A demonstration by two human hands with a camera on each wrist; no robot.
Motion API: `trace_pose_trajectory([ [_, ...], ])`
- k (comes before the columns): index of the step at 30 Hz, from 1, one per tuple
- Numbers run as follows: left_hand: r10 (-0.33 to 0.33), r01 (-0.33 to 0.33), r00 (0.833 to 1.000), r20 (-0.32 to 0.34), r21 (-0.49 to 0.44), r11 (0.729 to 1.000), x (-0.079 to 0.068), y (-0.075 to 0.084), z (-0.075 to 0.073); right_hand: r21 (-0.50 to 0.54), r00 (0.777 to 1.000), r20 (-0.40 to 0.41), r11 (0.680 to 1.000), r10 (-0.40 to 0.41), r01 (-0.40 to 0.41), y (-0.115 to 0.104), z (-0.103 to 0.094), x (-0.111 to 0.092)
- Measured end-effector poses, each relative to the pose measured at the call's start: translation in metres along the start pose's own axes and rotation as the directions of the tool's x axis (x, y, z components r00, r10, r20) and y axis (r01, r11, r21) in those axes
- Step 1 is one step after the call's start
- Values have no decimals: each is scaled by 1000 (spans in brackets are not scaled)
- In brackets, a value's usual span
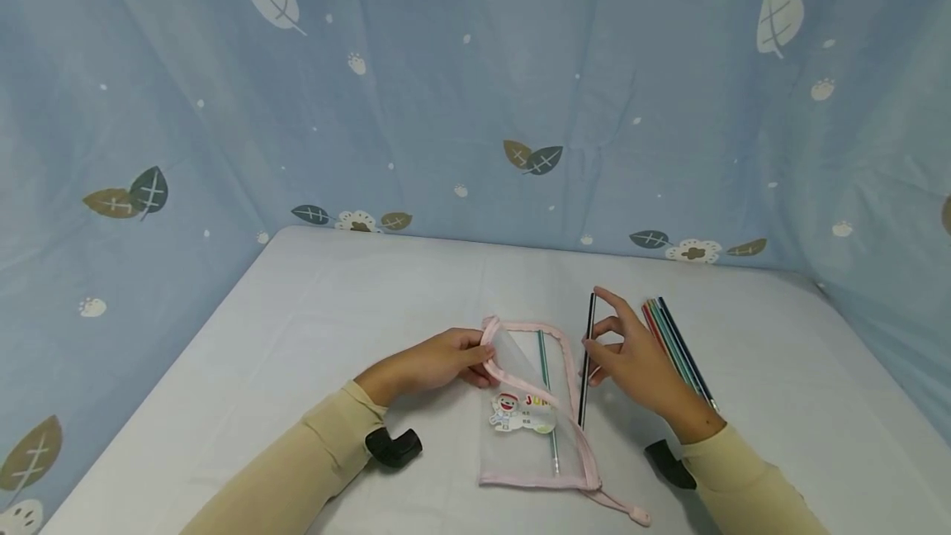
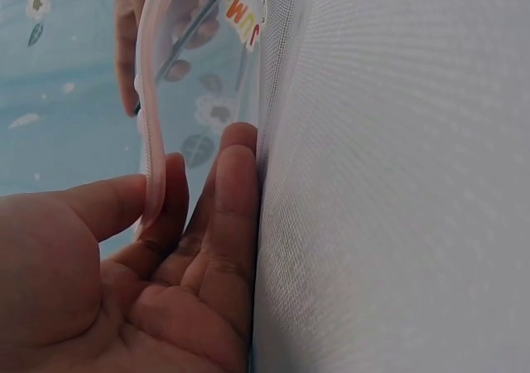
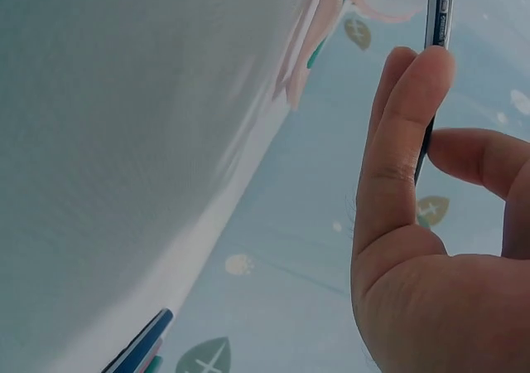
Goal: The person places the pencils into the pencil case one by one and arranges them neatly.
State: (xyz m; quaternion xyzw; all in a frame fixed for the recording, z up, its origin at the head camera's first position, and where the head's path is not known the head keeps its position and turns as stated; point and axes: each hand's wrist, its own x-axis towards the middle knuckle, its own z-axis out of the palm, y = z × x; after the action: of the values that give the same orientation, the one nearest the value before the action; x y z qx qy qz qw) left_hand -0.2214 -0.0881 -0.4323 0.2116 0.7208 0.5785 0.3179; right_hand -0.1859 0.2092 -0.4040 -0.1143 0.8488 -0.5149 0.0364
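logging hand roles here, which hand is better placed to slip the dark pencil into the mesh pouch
Probably the right hand: it pinches the dark pencil close to the mesh pouch, while the left hand is busy holding the pouch's lifted edge.

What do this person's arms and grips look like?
The left sleeve and right sleeve are long, plain and beige, ending near the wrists. By the left wrist there's a black curved piece; by the right, a dark chunky piece. The left grip and right grip are bare, without gloves.
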Motion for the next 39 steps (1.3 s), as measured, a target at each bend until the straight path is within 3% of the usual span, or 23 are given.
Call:
trace_pose_trajectory([
  [21, -15, 15, 1000, -7, 11, 1000, -1, 6, 1, 23, 987, 146, 997, 69, -74, -1, -1, 0],
  [39, -14, 14, 1000, -4, -11, 1000, -1, 4, 1, 43, 976, 212, 997, 53, -64, -3, 1, -2],
])
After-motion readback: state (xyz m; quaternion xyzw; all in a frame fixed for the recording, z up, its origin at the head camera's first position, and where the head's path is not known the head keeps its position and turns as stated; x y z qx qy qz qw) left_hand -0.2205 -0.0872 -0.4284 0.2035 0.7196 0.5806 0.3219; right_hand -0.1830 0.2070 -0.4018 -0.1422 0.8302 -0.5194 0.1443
